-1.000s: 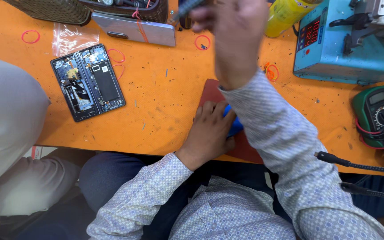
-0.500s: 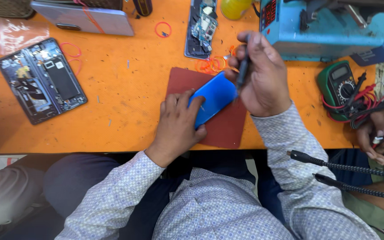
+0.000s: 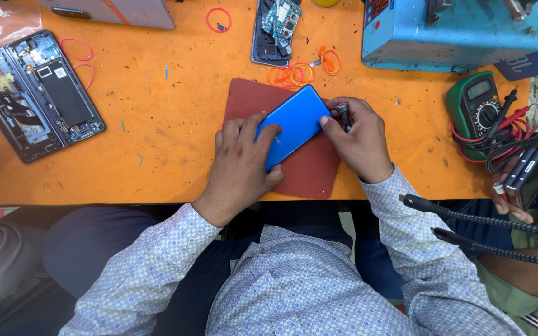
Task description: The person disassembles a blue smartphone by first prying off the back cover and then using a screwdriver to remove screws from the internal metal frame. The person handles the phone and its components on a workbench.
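A blue phone [image 3: 296, 119] lies face down and slanted on a dark red mat [image 3: 306, 169] on the orange table [image 3: 157, 124]. My left hand [image 3: 241, 162] presses on the phone's lower end, fingers spread over it. My right hand [image 3: 359, 138] is at the phone's upper right edge and grips a small dark screwdriver [image 3: 344, 116] whose tip is near that edge.
An opened dark phone frame [image 3: 35, 93] lies at the left. A circuit board part [image 3: 275, 28] and orange rubber bands [image 3: 297, 71] sit behind the mat. A blue machine [image 3: 456, 31] and a green multimeter [image 3: 477, 109] stand at the right. Another person's hand [image 3: 518, 186] holds a device there.
My right hand came down from high over the table with the screwdriver to the phone's upper edge. My left hand stayed on the phone. The view has shifted toward the table's right.
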